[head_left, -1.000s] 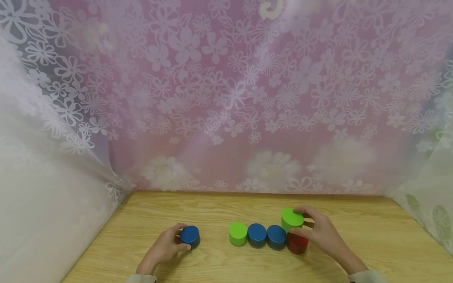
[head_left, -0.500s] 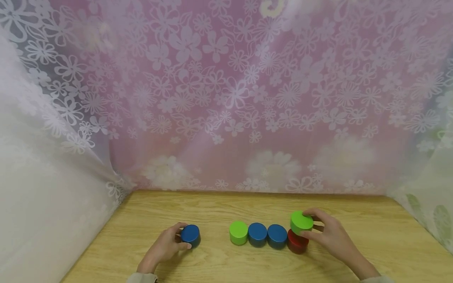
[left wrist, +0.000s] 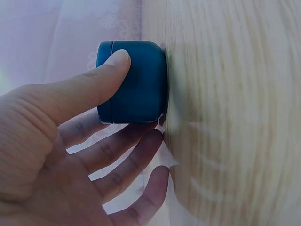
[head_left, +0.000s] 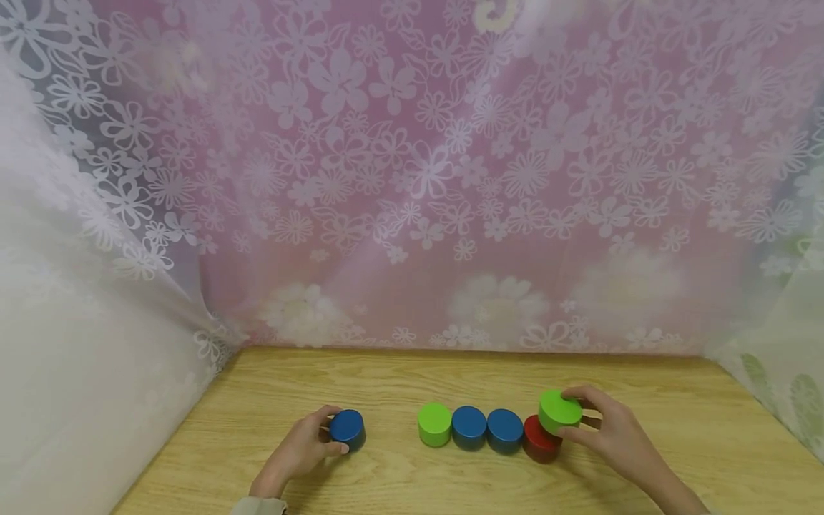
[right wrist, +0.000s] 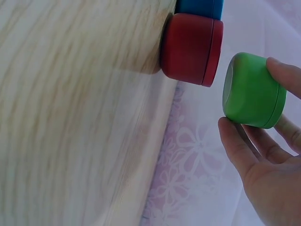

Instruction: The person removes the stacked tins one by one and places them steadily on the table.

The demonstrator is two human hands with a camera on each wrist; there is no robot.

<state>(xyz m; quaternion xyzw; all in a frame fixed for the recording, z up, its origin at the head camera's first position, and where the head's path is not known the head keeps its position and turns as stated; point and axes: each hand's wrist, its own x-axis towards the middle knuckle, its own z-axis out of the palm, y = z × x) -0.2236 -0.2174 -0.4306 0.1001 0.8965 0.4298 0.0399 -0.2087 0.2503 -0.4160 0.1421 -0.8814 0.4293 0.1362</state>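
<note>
My left hand (head_left: 302,443) holds a small round blue canister (left wrist: 138,84) between thumb and fingers, its base right at the tabletop. With my right hand (head_left: 611,433) I pinch a light green canister (right wrist: 254,89) by its sides, raised off the table and slightly tilted. It overlaps the right part of the red canister (head_left: 539,442) in the head view; the right wrist view shows a gap between the two. Left of the red one stand two blue canisters, the nearer one (head_left: 505,432) beside it and another (head_left: 468,429), then a second green canister (head_left: 434,426).
The wooden table (head_left: 360,379) carries the row of canisters at its middle right. A pink curtain with white flowers (head_left: 412,179) hangs along the back edge, and pale sheets (head_left: 77,357) close off both sides.
My right hand has moved the green canister right and a little toward me, from above the join of the blue and red canisters to the red one's right side. The left hand stays put.
</note>
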